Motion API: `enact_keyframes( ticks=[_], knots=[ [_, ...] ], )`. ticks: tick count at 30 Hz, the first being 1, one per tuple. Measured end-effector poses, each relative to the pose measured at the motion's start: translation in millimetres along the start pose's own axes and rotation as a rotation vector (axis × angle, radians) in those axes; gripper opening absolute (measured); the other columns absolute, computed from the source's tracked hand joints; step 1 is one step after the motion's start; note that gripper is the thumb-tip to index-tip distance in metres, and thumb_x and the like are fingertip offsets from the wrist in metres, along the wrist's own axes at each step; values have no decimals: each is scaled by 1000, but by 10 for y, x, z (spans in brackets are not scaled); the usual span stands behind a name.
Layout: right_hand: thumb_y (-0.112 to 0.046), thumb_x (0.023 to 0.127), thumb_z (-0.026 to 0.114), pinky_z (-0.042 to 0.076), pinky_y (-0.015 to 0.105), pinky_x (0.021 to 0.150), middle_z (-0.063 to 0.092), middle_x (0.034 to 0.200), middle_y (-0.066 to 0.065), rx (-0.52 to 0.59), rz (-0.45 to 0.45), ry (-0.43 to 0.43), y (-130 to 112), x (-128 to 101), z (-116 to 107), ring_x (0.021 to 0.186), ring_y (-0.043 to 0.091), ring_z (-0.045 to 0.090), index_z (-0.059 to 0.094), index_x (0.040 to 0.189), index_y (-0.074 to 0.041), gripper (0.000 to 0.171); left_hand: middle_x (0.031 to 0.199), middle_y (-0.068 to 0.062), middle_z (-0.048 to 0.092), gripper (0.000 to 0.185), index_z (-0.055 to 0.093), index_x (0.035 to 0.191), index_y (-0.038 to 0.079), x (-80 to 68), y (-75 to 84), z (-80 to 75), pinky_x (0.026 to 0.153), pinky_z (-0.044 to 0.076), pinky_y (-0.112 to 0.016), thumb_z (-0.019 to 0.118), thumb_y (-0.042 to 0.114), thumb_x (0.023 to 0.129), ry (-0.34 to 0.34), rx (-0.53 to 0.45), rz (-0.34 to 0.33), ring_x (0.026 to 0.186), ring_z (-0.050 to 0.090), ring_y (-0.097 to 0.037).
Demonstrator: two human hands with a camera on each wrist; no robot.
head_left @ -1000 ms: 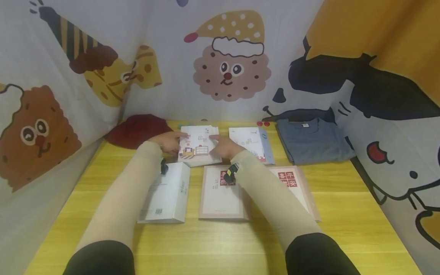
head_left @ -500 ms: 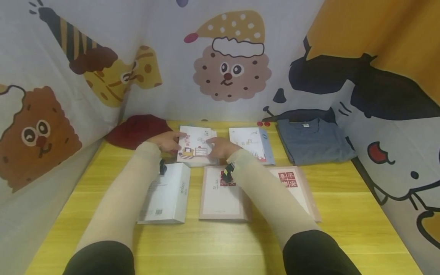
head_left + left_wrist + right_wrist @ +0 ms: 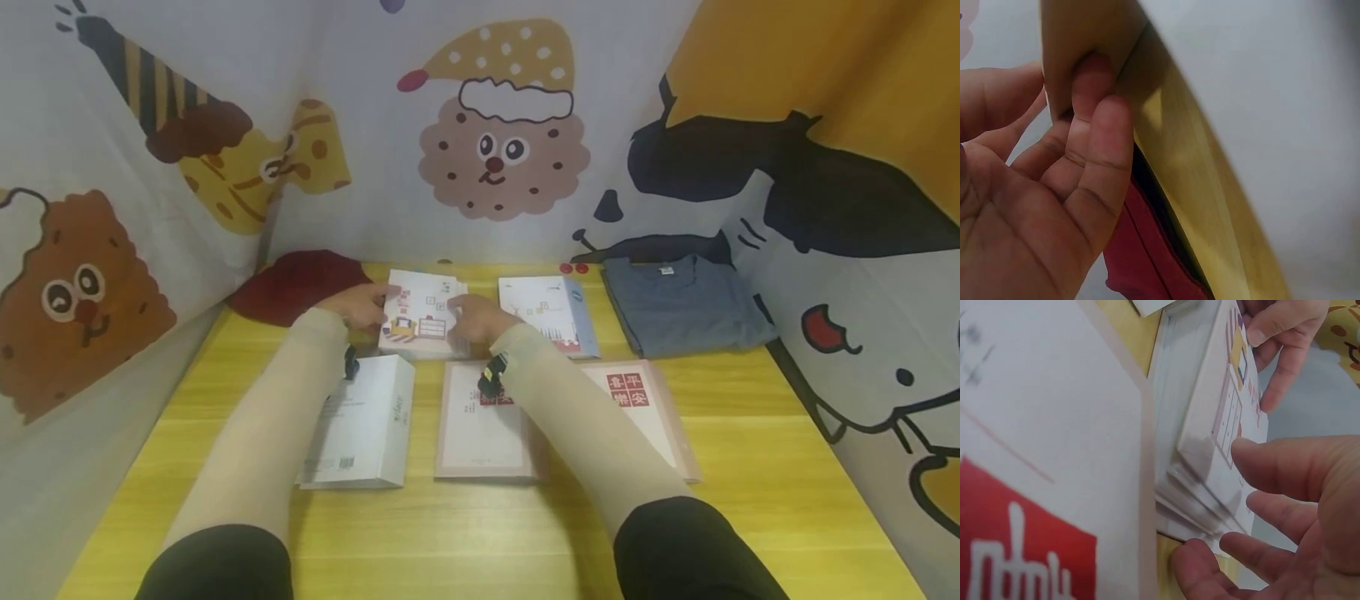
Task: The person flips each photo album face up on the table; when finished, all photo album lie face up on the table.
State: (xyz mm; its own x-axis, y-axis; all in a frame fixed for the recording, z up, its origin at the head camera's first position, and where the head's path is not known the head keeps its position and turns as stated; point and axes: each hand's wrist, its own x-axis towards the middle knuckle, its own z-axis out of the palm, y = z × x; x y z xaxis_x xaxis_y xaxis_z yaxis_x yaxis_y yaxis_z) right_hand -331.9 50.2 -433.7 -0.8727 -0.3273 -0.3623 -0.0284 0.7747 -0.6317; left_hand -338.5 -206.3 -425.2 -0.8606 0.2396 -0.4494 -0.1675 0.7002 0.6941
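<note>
You've got both hands on that little stack of illustrated booklets (image 3: 422,315): left hand (image 3: 362,305) pinching its far edge, right hand (image 3: 471,318) spread against the near side. Looks like you're squaring it up; next, lift evenly.

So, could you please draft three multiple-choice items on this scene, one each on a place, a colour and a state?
1. Where does the folded grey shirt lie?
A. at the far right of the yellow table
B. under the white book
C. at the near left corner

2. What colour is the cloth beside the left hand?
A. green
B. dark red
C. blue

3. How is the stack of illustrated booklets held?
A. by the left hand alone
B. by neither hand
C. between both hands

Answers:
1 A, since the head view shows it by the right wall, past the books.
2 B, as the head view shows.
3 C, since the right hand touches its right edge and the left hand its left edge.
</note>
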Motion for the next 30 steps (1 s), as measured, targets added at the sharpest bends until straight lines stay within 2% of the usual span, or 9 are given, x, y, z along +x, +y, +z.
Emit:
enact_keyframes(
  ticks=[5,8,11,14,17,20,23,27,30],
  knots=[
    [-24,93,77,28,53,129,43,166,11,-17,-42,2,44,-45,-35,153,33,39,43,162,-20,77,153,-10,52,82,29,169,24,12,1,18,116,47,-54,69,8,99,-6,-30,-12,133,57,-33],
    [-30,98,73,28,54,128,42,167,12,-28,-63,21,80,-112,-106,154,34,39,42,163,-20,72,158,-12,49,80,27,169,23,13,16,9,120,41,-58,64,7,100,37,26,-24,136,53,-34],
    [-33,101,69,32,55,126,43,166,13,-36,-69,73,122,-202,-228,152,35,41,42,163,-19,69,162,-16,45,74,28,169,22,9,79,21,123,35,-62,58,9,102,120,83,-26,140,48,-37],
    [-35,101,70,37,54,124,44,164,14,-29,-50,122,198,-287,-384,150,35,44,42,162,-17,70,162,-18,45,67,30,168,22,-16,206,82,121,37,-63,53,15,106,207,74,10,142,48,-40],
    [-35,101,70,39,54,122,45,163,17,-31,-37,141,320,-359,-543,148,37,45,41,162,-15,71,163,-19,43,61,33,167,20,-75,374,166,122,36,-63,51,19,108,294,41,86,146,45,-42],
    [-37,101,69,38,55,122,46,162,19,-56,-29,169,485,-403,-681,148,38,46,42,162,-13,71,165,-20,40,58,35,165,17,-142,545,256,123,34,-62,48,19,109,328,38,169,149,41,-43],
    [-40,101,70,38,56,123,47,162,18,-92,22,209,664,-427,-793,148,38,46,43,162,-14,72,163,-20,42,58,36,165,17,-162,683,356,123,35,-60,49,20,109,307,50,234,149,43,-41],
    [-40,101,69,35,57,124,46,163,18,-130,83,232,839,-484,-928,149,40,44,40,163,-12,73,157,-19,50,58,37,165,21,-130,795,494,117,44,-56,53,22,109,230,30,296,141,52,-39],
    [-38,102,67,33,58,125,45,163,20,-145,100,235,968,-544,-1022,151,41,41,37,164,-9,74,156,-19,51,60,34,166,22,-88,879,617,116,45,-56,52,27,109,172,28,314,140,53,-39]
  ],
)
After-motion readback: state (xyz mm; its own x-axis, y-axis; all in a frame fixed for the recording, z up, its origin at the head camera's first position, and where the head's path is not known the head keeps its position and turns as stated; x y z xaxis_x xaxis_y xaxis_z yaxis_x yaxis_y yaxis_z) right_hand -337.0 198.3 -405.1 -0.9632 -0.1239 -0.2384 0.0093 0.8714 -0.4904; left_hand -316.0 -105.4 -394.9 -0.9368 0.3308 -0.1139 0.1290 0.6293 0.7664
